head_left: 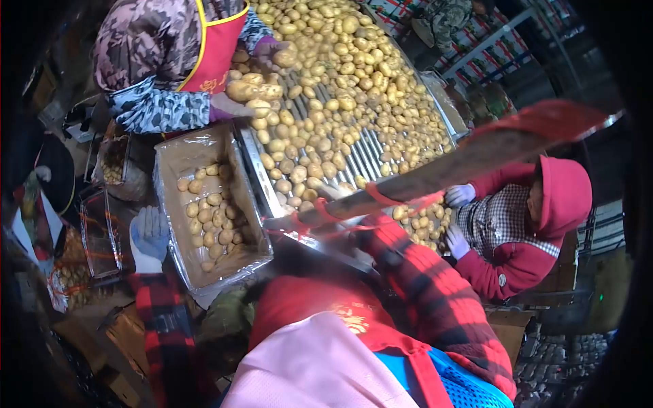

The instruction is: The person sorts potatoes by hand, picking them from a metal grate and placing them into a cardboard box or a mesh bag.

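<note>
My left hand (148, 234), in a blue and white glove, is open with its fingers stretched out beside the left wall of a lined cardboard box (166, 204). Small potatoes (214, 217) lie inside this box. Partly hidden behind a slanting bar (408, 170), my right hand (331, 190) reaches over the roller table (367, 153). Its visible fingers are stretched out, touching or close to the potatoes (316, 171) there. Potatoes cover much of the rollers.
A person in a camouflage jacket (146, 44) handles potatoes at the upper left. Another, in a red hood (568, 190), has gloved hands at potatoes on the right. Red strips wrap the bar. Crates and bags (71, 275) stand at the left.
</note>
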Demonstrator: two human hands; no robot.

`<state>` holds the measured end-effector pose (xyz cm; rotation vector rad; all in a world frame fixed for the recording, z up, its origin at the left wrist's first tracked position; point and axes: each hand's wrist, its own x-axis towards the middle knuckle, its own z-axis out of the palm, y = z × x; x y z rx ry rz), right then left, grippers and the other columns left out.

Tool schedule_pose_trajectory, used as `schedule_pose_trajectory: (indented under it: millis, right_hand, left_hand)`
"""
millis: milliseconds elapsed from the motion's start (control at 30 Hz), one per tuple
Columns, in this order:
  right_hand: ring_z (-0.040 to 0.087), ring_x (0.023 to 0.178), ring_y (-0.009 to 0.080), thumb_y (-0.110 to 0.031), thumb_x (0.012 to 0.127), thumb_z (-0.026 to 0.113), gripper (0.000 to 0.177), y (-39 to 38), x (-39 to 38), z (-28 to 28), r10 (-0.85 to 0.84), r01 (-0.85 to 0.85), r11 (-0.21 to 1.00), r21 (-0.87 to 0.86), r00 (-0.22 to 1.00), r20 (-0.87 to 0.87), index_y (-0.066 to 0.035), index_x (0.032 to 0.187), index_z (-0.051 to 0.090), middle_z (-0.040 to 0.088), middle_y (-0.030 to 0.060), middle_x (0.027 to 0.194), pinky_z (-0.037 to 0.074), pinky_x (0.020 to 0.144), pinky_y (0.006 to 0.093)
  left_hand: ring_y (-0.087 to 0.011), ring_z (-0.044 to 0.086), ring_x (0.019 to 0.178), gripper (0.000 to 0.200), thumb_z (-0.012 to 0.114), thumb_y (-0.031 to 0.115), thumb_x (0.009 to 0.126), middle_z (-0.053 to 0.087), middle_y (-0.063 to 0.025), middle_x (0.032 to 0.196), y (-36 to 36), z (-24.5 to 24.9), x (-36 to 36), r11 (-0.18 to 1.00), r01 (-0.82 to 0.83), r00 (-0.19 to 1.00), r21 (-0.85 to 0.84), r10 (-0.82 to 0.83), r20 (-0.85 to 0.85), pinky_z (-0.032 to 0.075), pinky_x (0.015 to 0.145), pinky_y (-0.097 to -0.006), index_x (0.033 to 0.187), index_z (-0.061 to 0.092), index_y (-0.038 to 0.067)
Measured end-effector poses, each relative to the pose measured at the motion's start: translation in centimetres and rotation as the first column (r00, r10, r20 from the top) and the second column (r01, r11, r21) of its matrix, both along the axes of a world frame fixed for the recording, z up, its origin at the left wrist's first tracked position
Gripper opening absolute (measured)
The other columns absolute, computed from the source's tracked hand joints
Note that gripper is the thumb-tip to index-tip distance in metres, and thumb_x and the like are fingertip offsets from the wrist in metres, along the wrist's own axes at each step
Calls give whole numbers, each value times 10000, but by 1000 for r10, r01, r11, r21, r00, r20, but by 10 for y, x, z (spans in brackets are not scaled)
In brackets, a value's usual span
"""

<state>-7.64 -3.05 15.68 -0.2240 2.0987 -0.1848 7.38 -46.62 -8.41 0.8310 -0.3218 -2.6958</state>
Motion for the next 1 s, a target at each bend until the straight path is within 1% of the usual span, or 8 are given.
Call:
schedule_pose_trajectory:
  millis: [100,333,400,433,567,767,900,1000]
  right_hand:
    - [498,1253,233,-642,949,487,791,55,-58,-226,532,-692,634,345,66,-844,-151,1555,354,462,13,1486,440,906,511]
    - [461,1304,354,-289,827,645,483,99,54,-201,105,-512,856,-76,317,-943,-165,1293,609,549,68,1391,397,991,587]
    - [463,1282,370,-233,808,665,419,146,88,-201,64,-486,866,-117,339,-938,-172,1222,648,565,84,1342,402,978,577]
    - [470,1252,368,-228,807,662,385,170,102,-203,47,-471,872,-133,351,-935,-177,1189,650,570,92,1307,414,952,556]
    - [474,1233,371,-207,794,660,391,212,147,-150,-60,-245,954,-171,406,-912,-164,1181,632,516,111,1304,381,1015,555]
    - [414,1345,414,-248,792,679,515,300,217,-174,-104,-84,979,-185,574,-812,-156,1295,610,535,113,1353,301,1120,616]
    - [539,1161,372,-208,778,682,283,317,223,-166,-183,13,979,-202,488,-853,-114,1044,671,607,127,1131,435,988,525]
    - [589,982,344,-126,743,670,155,327,209,-146,-289,-60,936,-347,434,-853,-98,896,664,609,119,995,468,825,483]
  left_hand:
    - [-220,530,1344,505,555,378,1012,581,-53,1438,40,34,15,992,84,996,-89,-87,-30,422,1149,-404,1434,539,100]
    - [-257,531,1328,514,481,359,1043,532,-94,1471,160,40,67,877,273,962,-396,-254,101,351,1179,-417,1461,476,60]
    - [-255,577,1273,514,537,345,1016,574,-108,1421,214,65,77,450,495,803,-743,-564,193,404,1134,-404,1432,491,47]
    - [-240,603,1234,495,582,333,1002,623,-112,1343,238,60,68,687,575,773,-444,-634,20,454,1072,-377,1391,524,32]
    - [-229,630,1172,371,551,239,1038,651,-120,1291,331,54,24,171,566,635,-807,-715,294,470,1040,-343,1319,603,2]
    - [-424,420,1379,477,591,267,972,434,-240,1513,380,35,-145,-665,57,930,-744,-235,282,342,1154,-467,1404,554,67]
    - [-453,246,1477,730,496,564,947,282,-260,1599,385,-86,-237,-886,302,879,-351,116,463,152,1190,-631,1588,314,267]
    - [-437,210,1499,681,538,578,905,343,-201,1587,501,28,-175,-909,312,781,-276,80,619,50,1136,-751,1508,456,273]
